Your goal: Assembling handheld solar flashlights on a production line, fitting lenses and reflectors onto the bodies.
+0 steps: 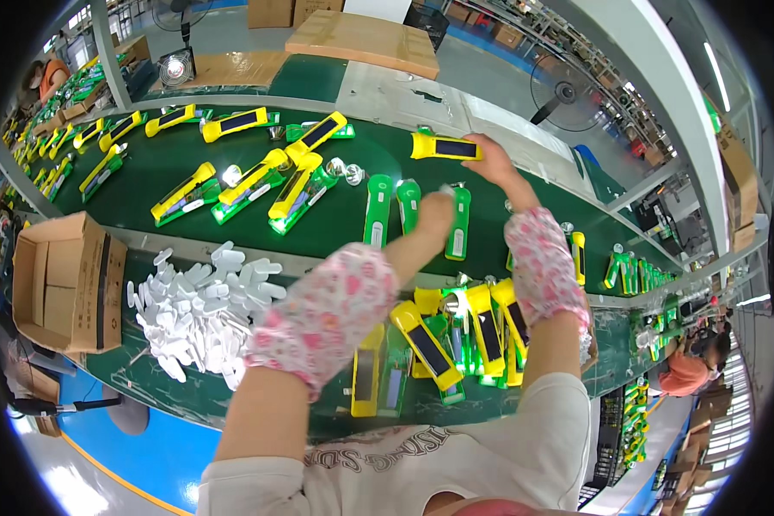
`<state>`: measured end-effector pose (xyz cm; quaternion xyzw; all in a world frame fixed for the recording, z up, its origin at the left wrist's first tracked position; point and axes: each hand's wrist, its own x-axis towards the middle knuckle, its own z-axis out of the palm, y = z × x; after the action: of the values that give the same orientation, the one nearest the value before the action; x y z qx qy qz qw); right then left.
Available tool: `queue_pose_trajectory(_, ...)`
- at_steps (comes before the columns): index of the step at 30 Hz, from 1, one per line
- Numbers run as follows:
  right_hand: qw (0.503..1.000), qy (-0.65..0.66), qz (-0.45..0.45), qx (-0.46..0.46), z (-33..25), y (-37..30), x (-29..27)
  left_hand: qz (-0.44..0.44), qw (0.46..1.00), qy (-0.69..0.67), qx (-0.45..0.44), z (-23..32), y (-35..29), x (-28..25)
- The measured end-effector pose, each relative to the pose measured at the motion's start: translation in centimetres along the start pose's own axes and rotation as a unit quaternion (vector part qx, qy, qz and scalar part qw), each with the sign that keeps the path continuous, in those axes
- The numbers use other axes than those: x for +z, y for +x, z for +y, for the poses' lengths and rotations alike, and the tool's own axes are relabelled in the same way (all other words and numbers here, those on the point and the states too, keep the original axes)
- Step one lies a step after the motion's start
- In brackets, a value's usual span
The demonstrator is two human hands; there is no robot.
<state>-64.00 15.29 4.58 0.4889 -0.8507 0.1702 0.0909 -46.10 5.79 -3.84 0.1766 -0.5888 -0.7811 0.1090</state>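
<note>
My right hand (494, 162) is closed on one end of a yellow flashlight housing (445, 147) with a dark solar panel, held over the far part of the green belt. My left hand (437, 215) is blurred by motion, between two green housing halves. One green half (458, 225) lies just to its right, and another (408, 205) to its left is partly hidden. Further left lies a third green half (378, 211). Whether my left fingers hold anything is not visible.
White plastic pieces (202, 314) form a heap at near left, beside an open cardboard box (69, 284). Yellow and green flashlight parts (456, 340) are piled close to my body. More half-assembled flashlights (258, 176) lie along the belt (310, 241). A fan (563, 90) stands beyond.
</note>
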Motion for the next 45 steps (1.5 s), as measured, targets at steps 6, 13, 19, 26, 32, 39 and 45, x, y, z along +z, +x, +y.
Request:
queue_pose_trajectory(6, 0.986, 0.053, 0.017, -0.158, -18.5, -10.1, -12.0, -0.177, 0.874, -0.427, -0.149, 10.0, -13.4, -11.4)
queue_pose_trajectory(13, 0.985, 0.109, 0.038, -0.127, -33.4, -19.5, -10.0, -0.207, 0.884, -0.415, -0.057, 9.8, -29.6, -20.2)
queue_pose_trajectory(19, 0.947, 0.32, 0.017, 0.013, -41.4, -22.1, -2.0, -0.088, 0.821, -0.557, 0.088, 5.8, -36.8, -22.6)
queue_pose_trajectory(26, 0.958, 0.219, -0.185, 0.002, -49.5, -21.8, 2.2, 0.103, 0.899, -0.423, 0.044, 2.2, -37.7, -25.6)
queue_pose_trajectory(32, 0.985, 0.126, -0.041, -0.112, -41.5, -10.8, 10.2, 0.109, 0.889, -0.443, 0.041, 3.5, -38.8, -29.9)
queue_pose_trajectory(39, 0.972, 0.152, -0.141, -0.108, -40.0, -9.1, 15.0, 0.108, 0.892, -0.434, 0.069, 4.2, -38.7, -29.1)
queue_pose_trajectory(45, 0.93, 0.349, -0.074, -0.084, -43.5, -12.6, 4.8, -0.012, 0.89, -0.449, 0.082, 5.4, -37.4, -27.5)
